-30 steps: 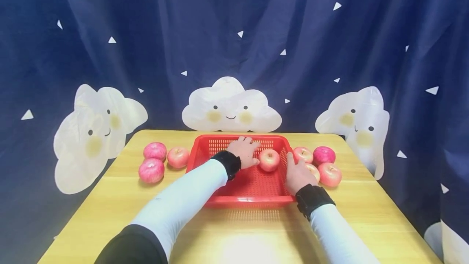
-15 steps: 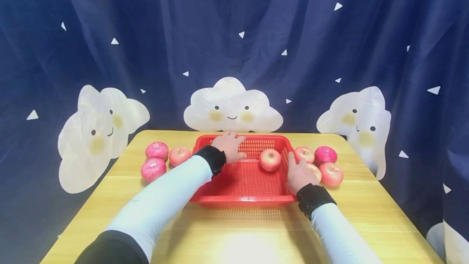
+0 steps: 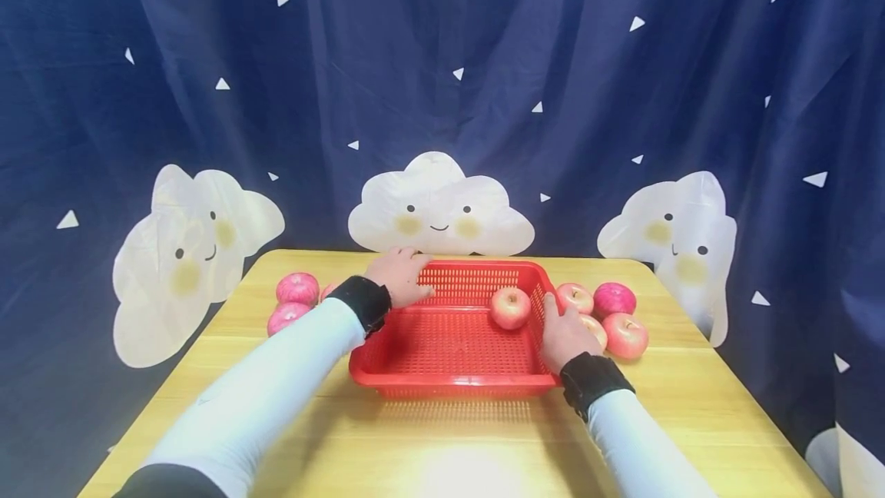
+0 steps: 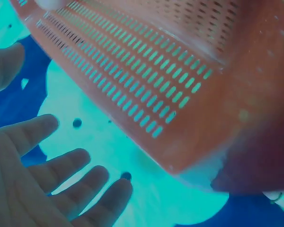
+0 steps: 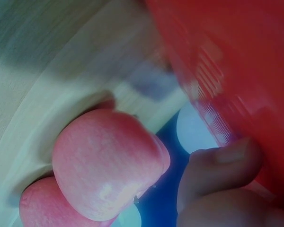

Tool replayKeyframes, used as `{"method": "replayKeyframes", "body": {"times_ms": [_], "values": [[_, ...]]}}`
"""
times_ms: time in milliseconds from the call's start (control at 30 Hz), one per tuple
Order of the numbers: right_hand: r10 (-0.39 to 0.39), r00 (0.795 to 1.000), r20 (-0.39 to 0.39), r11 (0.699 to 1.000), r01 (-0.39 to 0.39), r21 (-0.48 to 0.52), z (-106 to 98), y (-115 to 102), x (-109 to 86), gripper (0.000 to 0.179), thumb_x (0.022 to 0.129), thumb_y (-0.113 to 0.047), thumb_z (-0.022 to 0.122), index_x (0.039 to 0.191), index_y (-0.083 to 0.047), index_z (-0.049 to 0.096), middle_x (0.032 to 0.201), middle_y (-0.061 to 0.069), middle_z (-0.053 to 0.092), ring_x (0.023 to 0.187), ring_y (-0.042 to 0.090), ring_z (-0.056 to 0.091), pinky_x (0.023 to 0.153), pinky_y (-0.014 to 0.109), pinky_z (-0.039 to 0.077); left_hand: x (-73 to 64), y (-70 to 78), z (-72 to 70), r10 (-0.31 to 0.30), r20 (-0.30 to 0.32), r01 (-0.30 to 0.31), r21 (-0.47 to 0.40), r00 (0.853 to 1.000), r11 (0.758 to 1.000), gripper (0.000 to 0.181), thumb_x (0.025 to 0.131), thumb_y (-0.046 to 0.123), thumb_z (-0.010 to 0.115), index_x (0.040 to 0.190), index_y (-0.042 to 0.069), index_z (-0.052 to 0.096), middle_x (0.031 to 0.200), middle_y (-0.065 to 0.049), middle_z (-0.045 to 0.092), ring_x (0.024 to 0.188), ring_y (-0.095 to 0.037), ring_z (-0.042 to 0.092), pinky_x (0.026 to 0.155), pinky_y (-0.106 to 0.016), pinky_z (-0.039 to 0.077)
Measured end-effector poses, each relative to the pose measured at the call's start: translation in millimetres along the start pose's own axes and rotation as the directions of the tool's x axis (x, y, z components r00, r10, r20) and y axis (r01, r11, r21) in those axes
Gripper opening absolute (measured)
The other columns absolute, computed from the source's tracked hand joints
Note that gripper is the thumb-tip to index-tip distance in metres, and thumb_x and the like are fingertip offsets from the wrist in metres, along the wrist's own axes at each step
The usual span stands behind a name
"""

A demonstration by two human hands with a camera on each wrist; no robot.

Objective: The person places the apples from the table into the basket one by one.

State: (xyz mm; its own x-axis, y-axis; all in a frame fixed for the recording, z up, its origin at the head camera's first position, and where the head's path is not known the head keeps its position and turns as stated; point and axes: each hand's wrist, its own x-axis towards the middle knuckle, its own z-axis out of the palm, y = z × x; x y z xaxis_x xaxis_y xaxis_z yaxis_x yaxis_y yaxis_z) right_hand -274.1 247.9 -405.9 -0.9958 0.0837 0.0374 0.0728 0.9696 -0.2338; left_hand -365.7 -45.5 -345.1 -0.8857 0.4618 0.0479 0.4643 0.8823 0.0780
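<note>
A red plastic basket [image 3: 456,380] with slotted walls stands on the table, one apple [image 3: 511,308] lying inside near its right wall. My left hand [image 3: 399,277] hovers over the basket's back left corner, fingers spread and holding nothing; in the left wrist view its fingers [image 4: 80,189] are apart from the slotted wall. At the right wall, my right hand [image 3: 568,335] grips the basket rim, with a finger [image 5: 222,165] on the red plastic in the right wrist view. Several apples [image 3: 625,335] sit just right of that hand, one partly hidden behind it.
More apples [image 3: 297,290] lie left of the basket, partly hidden by the left forearm. The wooden table [image 3: 470,452] ends at a dark blue curtain [image 3: 442,98] with white cloud prints.
My left hand has moved left, away from the apple in the basket and toward the back left corner. My right hand stays at the right rim, and the basket shows no clear movement.
</note>
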Motion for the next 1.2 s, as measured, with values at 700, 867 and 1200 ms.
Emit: {"method": "replayKeyframes", "body": {"times_ms": [700, 867, 1200], "values": [[0.018, 1.000, 0.013, 0.999, -0.019, 0.048, 2.4, 5.6, 3.2, 0.076, 0.093, -0.012, 0.062, 0.158, -0.001, 0.024, 0.133, 0.039, 0.046, 0.100, 0.049, 0.064, 0.082, 0.064, 0.054, -39.3, -80.6, 7.4, -0.154, 0.039, 0.157, -0.098, 0.987, 0.983, 0.073, 0.093, 0.047, 0.065, 0.153, 0.011, 0.044, 0.149, -0.020, 0.047, 0.138, -0.043, 0.040, 0.111, -0.064, 0.033], [0.013, 1.000, 0.014, 0.999, -0.013, 0.032, 3.7, 3.9, 2.0, 0.075, 0.093, -0.011, 0.061, 0.158, -0.001, 0.025, 0.132, 0.040, 0.046, 0.101, 0.049, 0.064, 0.081, 0.063, 0.054, -44.0, -93.8, 17.8, -0.191, 0.071, 0.199, -0.119, 0.979, 0.973, 0.070, 0.097, 0.047, 0.060, 0.154, 0.009, 0.043, 0.152, -0.023, 0.043, 0.141, -0.047, 0.035, 0.110, -0.068, 0.029], [-0.010, 1.000, -0.009, 1.000, 0.010, 0.020, 0.7, 2.5, 1.2, 0.074, 0.093, -0.011, 0.061, 0.156, 0.001, 0.026, 0.131, 0.041, 0.047, 0.103, 0.050, 0.064, 0.083, 0.064, 0.054, -46.4, -101.1, 22.1, -0.200, 0.056, 0.206, -0.148, 0.978, 0.967, 0.060, 0.102, 0.038, 0.051, 0.153, 0.007, 0.043, 0.153, -0.025, 0.040, 0.142, -0.048, 0.033, 0.111, -0.068, 0.028]]}}
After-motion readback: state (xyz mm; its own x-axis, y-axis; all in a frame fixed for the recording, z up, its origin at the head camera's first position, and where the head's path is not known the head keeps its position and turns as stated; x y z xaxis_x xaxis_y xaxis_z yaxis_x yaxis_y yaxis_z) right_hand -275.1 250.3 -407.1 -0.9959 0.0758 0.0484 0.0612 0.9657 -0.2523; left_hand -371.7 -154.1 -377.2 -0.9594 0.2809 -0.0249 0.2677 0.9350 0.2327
